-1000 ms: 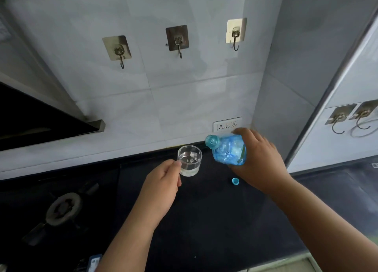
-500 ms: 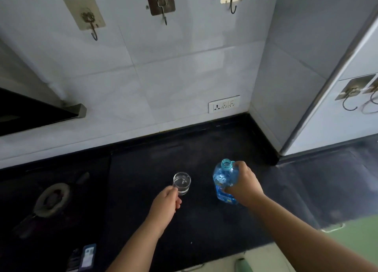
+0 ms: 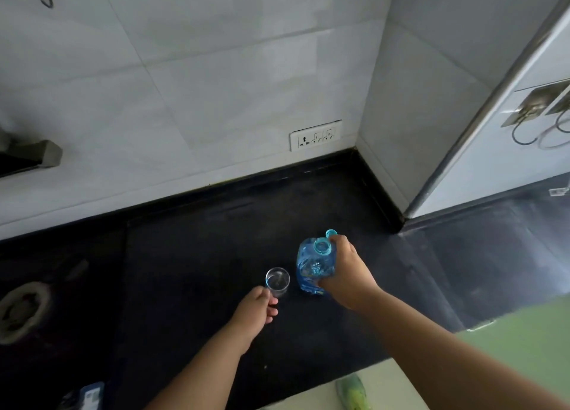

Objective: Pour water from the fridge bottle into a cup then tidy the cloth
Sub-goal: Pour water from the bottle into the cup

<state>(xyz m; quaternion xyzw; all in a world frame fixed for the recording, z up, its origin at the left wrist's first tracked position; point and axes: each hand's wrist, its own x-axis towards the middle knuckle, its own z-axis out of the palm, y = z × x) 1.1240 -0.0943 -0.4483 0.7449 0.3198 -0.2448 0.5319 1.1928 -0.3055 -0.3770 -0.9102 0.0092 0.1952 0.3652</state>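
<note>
- Since a second ago the bottle [image 3: 314, 266] has swung from tilted over the cup [image 3: 277, 281] back to upright, and it now stands on the black tabletop [image 3: 197, 255] just right of the cup.
- The right hand [image 3: 347, 274] wraps its grip round the bottle's side, fingers curled on the blue plastic; the mouth is open, long axis vertical.
- The left hand [image 3: 257, 312] holds the cup at its near wall with thumb and fingertips; the cup stands upright with water in it.
- The loose blue cap [image 3: 331, 233] lies just behind the bottle, nearer the right hand, so capping likely falls to that hand.
- Open tabletop runs back to the wall socket [image 3: 315, 135] and left toward the stove burner [image 3: 21, 311]; the front edge is near the forearms.
- No cloth is in view.
</note>
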